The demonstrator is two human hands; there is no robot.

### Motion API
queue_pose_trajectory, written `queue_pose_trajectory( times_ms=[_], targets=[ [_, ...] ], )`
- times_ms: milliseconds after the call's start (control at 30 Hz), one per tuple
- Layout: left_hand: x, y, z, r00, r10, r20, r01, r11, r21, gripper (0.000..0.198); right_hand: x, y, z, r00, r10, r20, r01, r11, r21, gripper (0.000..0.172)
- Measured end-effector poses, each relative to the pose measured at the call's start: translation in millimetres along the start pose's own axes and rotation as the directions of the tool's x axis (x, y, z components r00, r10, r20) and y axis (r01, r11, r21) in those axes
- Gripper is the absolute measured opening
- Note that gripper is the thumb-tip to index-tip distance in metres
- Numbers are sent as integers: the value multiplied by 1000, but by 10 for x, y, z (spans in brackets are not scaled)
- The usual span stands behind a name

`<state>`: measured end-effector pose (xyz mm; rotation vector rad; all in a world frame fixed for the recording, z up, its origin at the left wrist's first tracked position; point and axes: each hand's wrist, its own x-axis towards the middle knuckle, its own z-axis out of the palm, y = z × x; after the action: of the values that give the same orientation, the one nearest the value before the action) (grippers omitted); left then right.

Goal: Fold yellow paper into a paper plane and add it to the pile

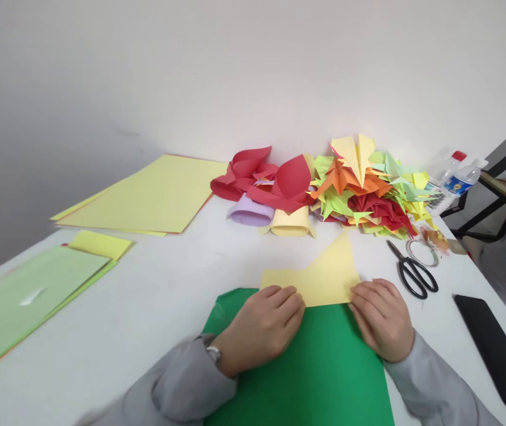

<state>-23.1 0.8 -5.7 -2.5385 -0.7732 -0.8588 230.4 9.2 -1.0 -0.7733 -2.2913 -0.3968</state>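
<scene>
A pale yellow sheet of paper [319, 281], with one corner rising to a point at the back, lies over the far part of a green sheet [324, 367]. My left hand [268, 322] has its fingers closed on the near left edge of the yellow paper. At the near right corner, my right hand [379, 316] pinches the same paper between thumb and fingers. Both thumbs are partly or wholly hidden. Black-handled scissors [415, 272] lie to the right, beyond my right hand.
Folded paper shapes [359, 189] are heaped at the back right, beside rolled red paper pieces [286, 183]. Large yellow sheets [155, 195] and light green sheets [35, 296] lie left. A tape roll [422, 253], bottles [461, 177] and a black phone-like slab [495, 349] are on the right.
</scene>
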Motion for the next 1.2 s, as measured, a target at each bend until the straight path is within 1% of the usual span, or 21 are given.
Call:
queue_pose_trajectory(
  times_ms=[67, 133, 167, 233, 300, 333, 467, 600, 733, 967, 1200],
  targets=[
    [12, 49, 17, 1000, 20, 9, -20, 1000, -10, 18, 42, -76, 13, 999, -29, 16, 30, 1000, -9, 8],
    [25, 113, 34, 999, 41, 20, -41, 999, -24, 20, 73, -174, 37, 997, -76, 35, 76, 997, -9, 9],
    [30, 146, 40, 998, 50, 24, -49, 998, -32, 20, 81, -225, 49, 994, -98, 45, 98, 995, -4, 11],
    [37, 205, 48, 998, 62, 30, -60, 997, -46, 21, 86, -311, 67, 988, -136, 73, 135, 991, 24, 23],
    [42, 243, 49, 998, 63, 27, -61, 996, -61, 22, 81, -364, 74, 986, -146, 79, 142, 988, 54, 32],
    [43, 253, 46, 998, 62, 22, -61, 996, -67, 23, 77, -378, 74, 987, -144, 72, 140, 988, 66, 33],
    [53, 260, 27, 997, 80, 9, -79, 994, -80, 26, 66, -381, 78, 990, -138, 42, 134, 987, 86, 30],
    [59, 258, 16, 995, 95, 34, -92, 993, -76, 23, 59, -381, 89, 988, -145, 44, 141, 986, 87, 30],
    [54, 254, 24, 996, 83, 34, -81, 995, -52, 23, 50, -375, 91, 989, -140, 49, 135, 986, 94, 28],
    [73, 247, -1, 996, 84, -1, -84, 996, -35, 21, 45, -347, 65, 988, -148, 51, 144, 987, 77, 30],
    [71, 218, -13, 997, 67, -30, -69, 996, -53, 19, 90, -329, 21, 987, -161, 28, 159, 985, 72, 31]
  ],
)
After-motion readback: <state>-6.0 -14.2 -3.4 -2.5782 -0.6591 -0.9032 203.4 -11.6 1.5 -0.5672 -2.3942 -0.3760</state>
